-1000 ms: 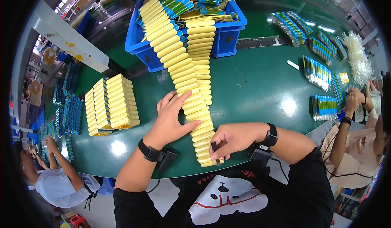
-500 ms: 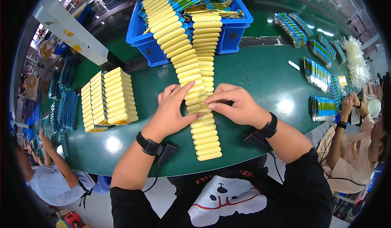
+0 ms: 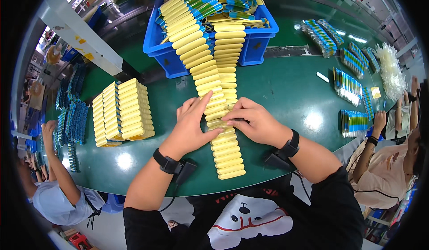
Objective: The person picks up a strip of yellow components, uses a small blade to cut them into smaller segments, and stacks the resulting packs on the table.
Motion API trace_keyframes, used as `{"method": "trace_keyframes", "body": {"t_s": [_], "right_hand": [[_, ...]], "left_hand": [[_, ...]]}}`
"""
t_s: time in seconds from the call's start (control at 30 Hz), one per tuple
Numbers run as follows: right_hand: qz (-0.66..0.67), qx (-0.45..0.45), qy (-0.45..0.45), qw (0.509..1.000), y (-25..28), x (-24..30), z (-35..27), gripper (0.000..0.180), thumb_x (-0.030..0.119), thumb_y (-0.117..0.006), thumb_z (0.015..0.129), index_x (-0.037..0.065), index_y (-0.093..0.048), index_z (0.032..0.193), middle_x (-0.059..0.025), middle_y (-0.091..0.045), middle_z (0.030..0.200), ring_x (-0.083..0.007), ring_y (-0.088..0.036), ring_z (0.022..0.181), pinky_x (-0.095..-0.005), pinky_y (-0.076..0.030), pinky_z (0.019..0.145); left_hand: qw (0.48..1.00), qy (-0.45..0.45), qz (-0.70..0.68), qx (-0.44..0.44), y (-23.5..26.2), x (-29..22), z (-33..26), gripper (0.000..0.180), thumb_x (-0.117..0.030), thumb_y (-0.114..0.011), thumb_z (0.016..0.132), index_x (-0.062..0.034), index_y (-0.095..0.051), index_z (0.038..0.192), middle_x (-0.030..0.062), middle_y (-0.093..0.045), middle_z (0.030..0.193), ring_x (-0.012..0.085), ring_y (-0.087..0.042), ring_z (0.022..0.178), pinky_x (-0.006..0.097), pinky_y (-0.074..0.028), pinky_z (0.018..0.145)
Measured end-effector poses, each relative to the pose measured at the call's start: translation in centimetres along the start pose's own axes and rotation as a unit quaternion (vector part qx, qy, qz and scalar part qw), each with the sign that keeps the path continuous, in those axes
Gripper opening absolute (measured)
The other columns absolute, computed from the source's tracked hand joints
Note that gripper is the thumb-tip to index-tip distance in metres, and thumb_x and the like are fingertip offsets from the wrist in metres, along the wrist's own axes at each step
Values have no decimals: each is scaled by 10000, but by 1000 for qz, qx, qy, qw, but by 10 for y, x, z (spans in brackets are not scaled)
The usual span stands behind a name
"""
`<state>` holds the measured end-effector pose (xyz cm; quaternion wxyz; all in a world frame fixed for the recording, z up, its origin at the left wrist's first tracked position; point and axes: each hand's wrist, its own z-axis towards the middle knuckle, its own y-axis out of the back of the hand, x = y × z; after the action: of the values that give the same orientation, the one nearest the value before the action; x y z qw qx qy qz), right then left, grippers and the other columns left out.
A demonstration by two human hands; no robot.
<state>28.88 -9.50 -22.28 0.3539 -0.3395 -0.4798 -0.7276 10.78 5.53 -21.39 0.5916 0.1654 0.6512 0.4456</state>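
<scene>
A long overlapping row of flat yellow pieces with rounded ends runs from a blue bin down the green table towards me. A second such row comes out of the bin beside it and passes under the first. My left hand rests on the row with thumb and fingers spread, the fingertips on its left side. On the right side of the row, my right hand pinches a thin dark tool, its tip at the pieces. The tool's exact kind cannot be made out.
The blue bin at the back is heaped with yellow and blue-green pieces. Stacked yellow pieces stand at left, with blue packs beyond. Blue-green packs, a white piece and clear plastic lie at right. People work on both sides.
The view has shifted slightly, so the bin and stacks sit a little lower and to the right. My right hand has moved slightly left along the row; my left hand keeps its place.
</scene>
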Motion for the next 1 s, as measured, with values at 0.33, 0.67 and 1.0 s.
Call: {"method": "trace_keyframes", "body": {"t_s": [0.33, 0.67, 1.0], "right_hand": [[2, -4, -34, 999, 19, 5, -4, 142, 75, -700, 914, 62, -737, 1051, -78, -591, 978, -207, -605, 848, -312, -501, 741], [257, 81, -74, 960, 30, 13, -13, 121, 72, -670, 957, 10, -713, 1051, -83, -675, 1101, -149, -632, 1033, -301, -499, 901], [360, 421, -137, 821, 38, 37, -25, 161, 114, -665, 977, -28, -709, 1037, -55, -741, 912, -88, -672, 831, -245, -525, 751]], "left_hand": [[999, 20, -5, -25, 2, -3, -4, 1012, -243, -856, 724, -56, -313, 1557, 195, -498, 1391, 338, -409, 1320, 455, -286, 1125], [975, -191, -117, 7, -6, -44, -28, 861, -295, -767, 796, -71, -380, 1532, 154, -446, 1530, 372, -338, 1391, 459, -187, 1150], [957, -95, -259, -93, 2, -22, -20, 833, -218, -746, 828, 24, -344, 1517, 200, -460, 1458, 357, -370, 1356, 450, -257, 1159]]}}
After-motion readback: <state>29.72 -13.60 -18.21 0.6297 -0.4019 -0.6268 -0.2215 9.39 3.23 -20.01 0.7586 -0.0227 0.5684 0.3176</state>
